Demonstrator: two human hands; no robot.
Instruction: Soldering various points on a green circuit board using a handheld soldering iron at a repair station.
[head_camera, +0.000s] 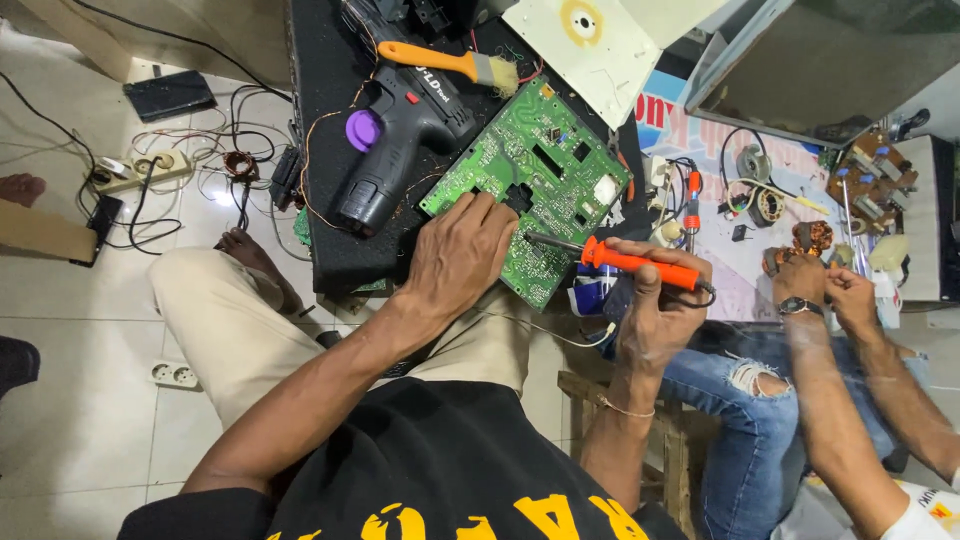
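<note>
1. Tiled floor on the far left, pretty messy, with a power strip and a tangle of cables lying on it.
2. Moving right, we've got a black worktop carrying a dark cordless drill with a purple knob, and an orange-handled brush just above it.
3. Next comes the green circuit board, lying tilted across the worktop's right edge, near the drill.
4. Our left hand sits flat on the board's lower corner, fingers held loosely together and curled over the edge, pressing it down rather than pinching anything.
5. Our right hand has its fingers wrapped tight around an orange soldering iron, with the metal tip resting over the board's lower right part.
6. Far right, another person's hands, one wearing a wristwatch, are busy with a small copper-wound part; we can't tell the grip.
</note>
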